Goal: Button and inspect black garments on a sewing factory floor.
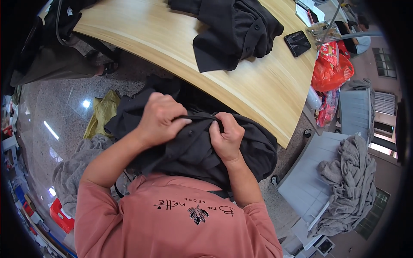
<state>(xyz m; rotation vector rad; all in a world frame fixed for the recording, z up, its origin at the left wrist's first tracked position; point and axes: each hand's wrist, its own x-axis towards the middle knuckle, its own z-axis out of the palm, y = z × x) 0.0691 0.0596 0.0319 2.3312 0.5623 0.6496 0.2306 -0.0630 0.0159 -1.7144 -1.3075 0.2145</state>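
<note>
A black buttoned garment (191,152) lies bunched over my lap, below the near edge of the wooden table. My left hand (161,118) is closed on its edge, thumb pressed against the curled fingers. A short way to the right, my right hand (227,135) pinches the same edge between thumb and fingers. A strip of that edge runs between the two hands, with a small dark button just below it. Folds hide the rest of the garment's shape.
Another black buttoned garment (236,34) and a black phone (297,43) lie on the table (262,99). On the right, grey cloth (350,185) hangs over a grey bin (307,172), near red plastic bags (329,71). A person's leg (56,64) shows at far left.
</note>
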